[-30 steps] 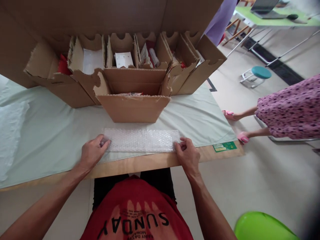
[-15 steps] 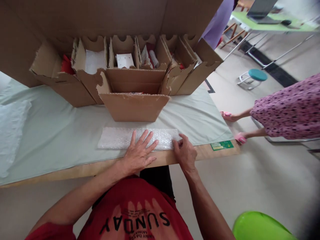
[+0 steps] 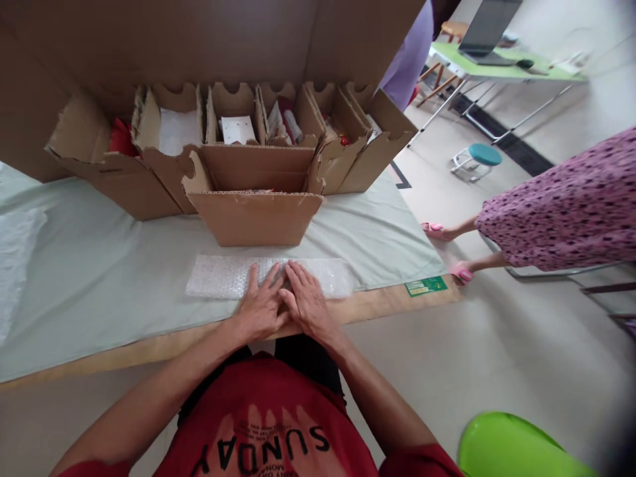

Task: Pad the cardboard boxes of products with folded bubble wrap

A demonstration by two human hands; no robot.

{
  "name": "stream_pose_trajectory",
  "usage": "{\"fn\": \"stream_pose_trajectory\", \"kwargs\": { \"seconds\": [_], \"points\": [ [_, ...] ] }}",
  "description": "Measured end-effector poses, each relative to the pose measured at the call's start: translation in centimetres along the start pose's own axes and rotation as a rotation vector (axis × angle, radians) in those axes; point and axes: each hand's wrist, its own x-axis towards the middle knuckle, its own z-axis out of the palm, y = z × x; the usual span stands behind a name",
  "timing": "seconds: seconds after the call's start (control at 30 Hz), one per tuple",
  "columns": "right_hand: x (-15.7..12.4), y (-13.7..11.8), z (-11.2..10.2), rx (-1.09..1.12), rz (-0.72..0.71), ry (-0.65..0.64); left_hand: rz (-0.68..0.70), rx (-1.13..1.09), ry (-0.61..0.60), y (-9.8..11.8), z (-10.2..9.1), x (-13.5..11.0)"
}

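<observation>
Left hand (image 3: 261, 306) and right hand (image 3: 307, 302) lay flat, touching, fingers spread, smoothing the wrap (image 3: 213, 285) at the tabletop's (image 3: 99, 278) near edge.

Beyond my cloth-covered worktable (image 3: 99, 285) I see a pale beige floor (image 3: 497, 371), a green-topped desk (image 3: 497, 69) on metal legs bearing a laptop (image 3: 484, 30), a teal stool (image 3: 484, 154) nearby, a lime-green chair (image 3: 517, 450) at lower right, and a person in a purple patterned dress (image 3: 561, 205).
</observation>
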Motion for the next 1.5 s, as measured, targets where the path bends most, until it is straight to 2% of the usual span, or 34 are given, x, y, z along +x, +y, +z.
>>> {"fn": "stream_pose_trajectory", "kwargs": {
  "seconds": [0.1, 0.3, 0.4, 0.53, 0.87, 1.0, 1.13, 1.23, 1.33, 1.5],
  "points": [
    [-0.9, 2.0, 0.7, -0.074, 0.069, -0.011, -0.025, 0.008, -0.001, -1.2, -0.3, -1.0],
    [-3.1, 4.5, -0.2, -0.225, 0.118, 0.037, -0.315, 0.093, 0.076, -4.3, -1.0, -5.0],
    [-3.4, 5.1, -0.3, -0.258, 0.164, 0.094, -0.438, 0.121, 0.117, -4.6, -1.2, -6.4],
    [-3.6, 5.8, -0.4, -0.265, 0.187, 0.135, -0.544, 0.119, 0.186, -4.1, -1.0, -7.0],
    [-3.3, 6.1, 0.4, -0.245, 0.195, 0.195, -0.521, 0.099, 0.305, -4.9, 0.6, -7.2],
    [-4.1, 7.1, -1.0, -0.106, 0.192, 0.186, -0.529, 0.100, 0.298, -5.2, 0.5, -7.3],
    [-6.6, 8.2, -2.9, -0.004, 0.093, 0.211, -0.511, 0.103, 0.312, -5.3, 0.2, -7.7],
    [-7.7, 8.2, -3.8, -0.091, 0.027, 0.157, -0.457, 0.117, 0.285, -5.2, 0.3, -8.0],
    [-7.4, 7.9, -3.9, -0.222, -0.024, 0.119, -0.425, 0.150, 0.224, -5.3, 0.4, -8.2],
    [-5.9, 8.3, -3.9, -0.413, -0.186, 0.217, -0.383, 0.176, 0.157, -6.3, -0.4, -8.6]
  ]
}}
